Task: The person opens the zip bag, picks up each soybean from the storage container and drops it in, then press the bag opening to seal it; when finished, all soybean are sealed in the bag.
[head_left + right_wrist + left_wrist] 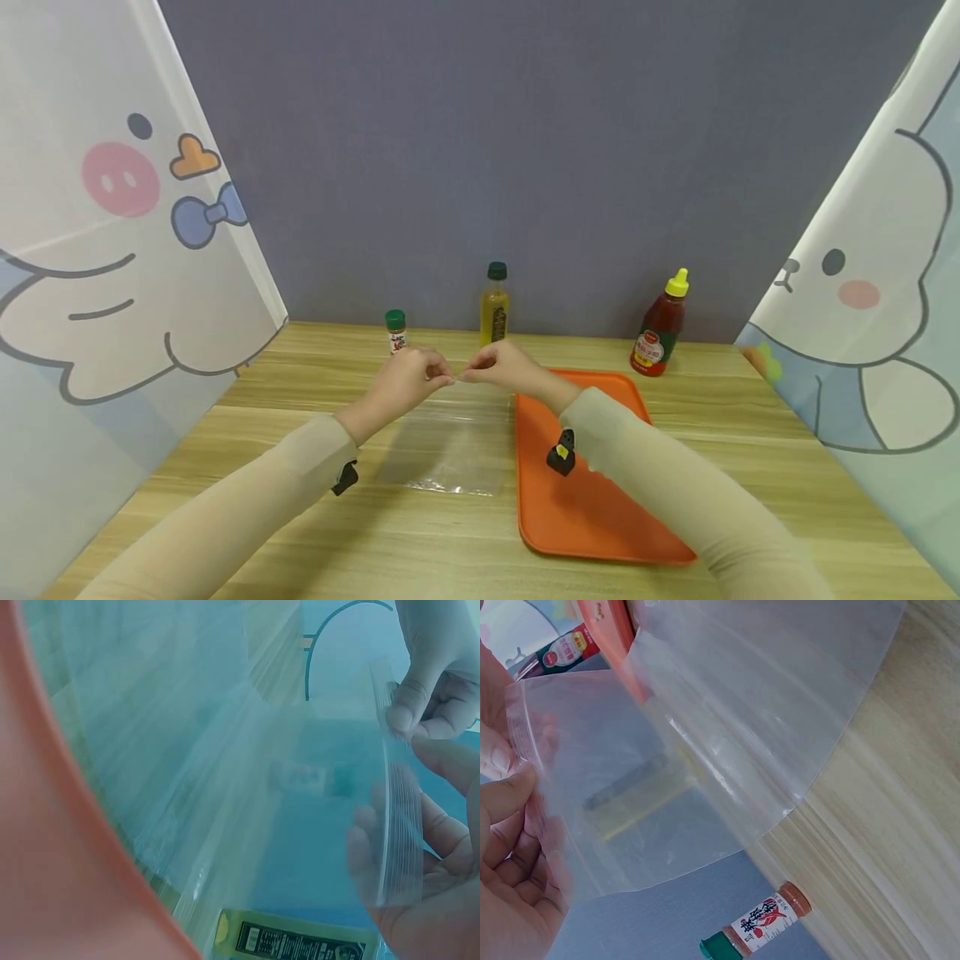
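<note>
A clear zip-lock bag hangs from both hands, its lower part spread over the wood table. My left hand pinches the zip edge between thumb and forefinger. Close beside it, my right hand pinches the same edge, with the fingertips of both hands nearly meeting. In the left wrist view the ribbed strip of the bag runs under the fingers, and a bottle shows through the film. The right wrist view shows the right hand's fingers behind the see-through strip.
An orange tray lies right of the bag. Behind stand a green-capped spice jar, an oil bottle with a dark cap and a red sauce bottle with a yellow tip. A grey panel closes the back.
</note>
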Tool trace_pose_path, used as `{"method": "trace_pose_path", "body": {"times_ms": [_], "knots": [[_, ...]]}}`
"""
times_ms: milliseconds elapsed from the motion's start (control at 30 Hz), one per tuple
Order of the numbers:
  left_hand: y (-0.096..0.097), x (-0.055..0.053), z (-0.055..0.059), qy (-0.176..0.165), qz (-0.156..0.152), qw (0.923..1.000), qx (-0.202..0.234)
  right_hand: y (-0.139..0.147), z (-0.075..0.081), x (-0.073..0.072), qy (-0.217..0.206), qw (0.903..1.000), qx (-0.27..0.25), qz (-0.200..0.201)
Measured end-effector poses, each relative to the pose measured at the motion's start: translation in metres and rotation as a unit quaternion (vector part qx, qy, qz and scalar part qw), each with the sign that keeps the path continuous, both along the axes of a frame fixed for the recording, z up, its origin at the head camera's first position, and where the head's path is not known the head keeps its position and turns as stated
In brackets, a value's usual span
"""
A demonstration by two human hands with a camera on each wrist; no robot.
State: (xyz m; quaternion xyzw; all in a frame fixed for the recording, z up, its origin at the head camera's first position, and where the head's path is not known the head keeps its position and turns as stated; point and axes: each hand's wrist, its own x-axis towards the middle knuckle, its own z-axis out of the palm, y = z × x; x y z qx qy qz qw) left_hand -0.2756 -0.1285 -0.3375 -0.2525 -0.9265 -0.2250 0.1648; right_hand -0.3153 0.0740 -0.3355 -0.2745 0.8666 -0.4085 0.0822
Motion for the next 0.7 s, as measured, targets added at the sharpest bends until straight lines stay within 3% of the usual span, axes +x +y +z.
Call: {"method": "trace_pose_path", "body": {"times_ms": [233, 433, 700], "knots": [[-0.0003, 0.0008, 0.0003, -0.007, -0.001, 1.0000, 0.007, -0.0053, 0.0029, -0.0013, 0.001, 0.9999, 0.006, 0.009], [-0.0015, 0.0031, -0.0006, -0.010, 0.002, 0.9999, 0.013, -0.0011, 0.0031, -0.0056, 0.011, 0.9989, 0.015, 0.042], [0.0003, 0.0023, -0.0078, 0.028, -0.013, 0.9994, 0.015, 0.0033, 0.0022, -0.0073, 0.014, 0.9980, 0.029, 0.055]]}}
